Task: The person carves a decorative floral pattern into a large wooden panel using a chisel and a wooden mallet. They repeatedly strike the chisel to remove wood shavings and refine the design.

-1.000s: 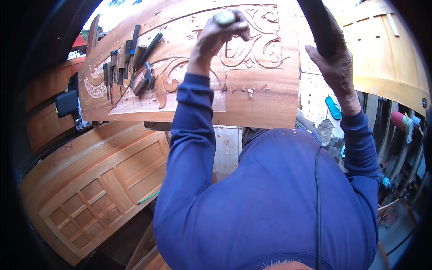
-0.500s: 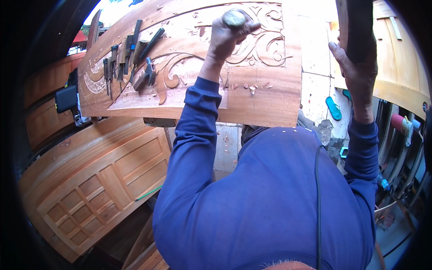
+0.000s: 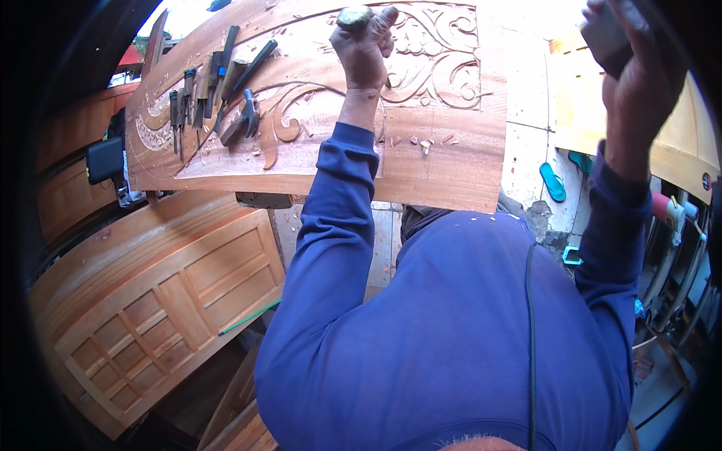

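Carving panel, reddish-brown wood, broad and flat (image 3: pixel 444 169): lay in front of the person, worked with raised scrolls and leaves; its supports were mostly hidden.

Left grip (image 3: pixel 362 60): curled firmly round a round-ended, pale-topped tool handle (image 3: pixel 355 18), thumb extended. The tool stood over the scrollwork, butt uppermost, presumably to leave that end exposed for striking; whether its tip touched the wood could not be told.

Right grip (image 3: pixel 645 79): raised to the right, well apart from the tool, fingers wrapped about a dark, blocky, apparently wooden mallet (image 3: pixel 605 45). Its height suggested room for a swing; the far side was lost in shadow.

Set of slender chisels with dark and brown handles (image 3: pixel 189 94): grouped on the panel's left part, roughly side by side, likely for quick choosing within left-hand reach.

Dark-headed claw hammer (image 3: pixel 244 120): lay just beside the chisels, probably set aside there to keep the carved right end free.

Pale wood shavings (image 3: pixel 426 144): scattered on the plain near strip.

Brown panelled wooden door (image 3: pixel 226 263): lower left, a thin green stick (image 3: pixel 248 317) along its edge.

Markings: small round dark disc (image 3: pixel 706 181) on a pale wooden board (image 3: pixel 579 105) at right; no lettering legible anywhere.
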A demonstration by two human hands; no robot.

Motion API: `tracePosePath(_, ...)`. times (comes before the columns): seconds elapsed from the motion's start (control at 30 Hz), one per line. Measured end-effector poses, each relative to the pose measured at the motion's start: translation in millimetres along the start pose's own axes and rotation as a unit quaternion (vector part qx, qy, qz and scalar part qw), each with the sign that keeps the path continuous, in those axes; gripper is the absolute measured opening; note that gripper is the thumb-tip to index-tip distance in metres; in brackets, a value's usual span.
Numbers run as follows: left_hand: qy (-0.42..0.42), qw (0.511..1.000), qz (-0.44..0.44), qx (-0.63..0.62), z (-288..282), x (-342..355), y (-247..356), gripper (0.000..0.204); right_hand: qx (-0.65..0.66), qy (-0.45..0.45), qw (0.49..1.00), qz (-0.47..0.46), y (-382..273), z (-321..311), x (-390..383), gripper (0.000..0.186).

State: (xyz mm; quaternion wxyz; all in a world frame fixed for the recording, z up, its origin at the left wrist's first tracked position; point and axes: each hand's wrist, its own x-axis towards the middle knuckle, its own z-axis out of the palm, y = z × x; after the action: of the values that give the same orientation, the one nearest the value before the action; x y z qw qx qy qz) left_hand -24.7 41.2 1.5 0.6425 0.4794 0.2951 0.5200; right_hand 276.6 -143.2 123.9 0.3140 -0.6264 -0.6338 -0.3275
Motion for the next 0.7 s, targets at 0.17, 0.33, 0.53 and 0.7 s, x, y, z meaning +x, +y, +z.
tracePosePath(0.17, -0.060, 0.998, 0.027, 0.016, 15, -8, 17, 0.024, 0.085, -0.316, 0.944, -0.031, -99, 53, 0, 0.075)
tracePosePath(0.33, -0.139, 0.987, -0.067, 0.035, -15, -3, 16, 0.020, 0.297, -0.323, 0.876, 0.199, -112, 19, 12, 0.085)
tracePosePath(0.53, 0.019, 0.988, -0.100, -0.118, -26, 38, 1, 0.030, 0.459, -0.186, 0.820, 0.287, -99, 34, -53, 0.080)
tracePosePath(0.7, -0.080, 0.993, -0.017, -0.082, -16, 19, -1, 0.016, 0.464, -0.148, 0.811, 0.324, -93, 17, -67, 0.084)
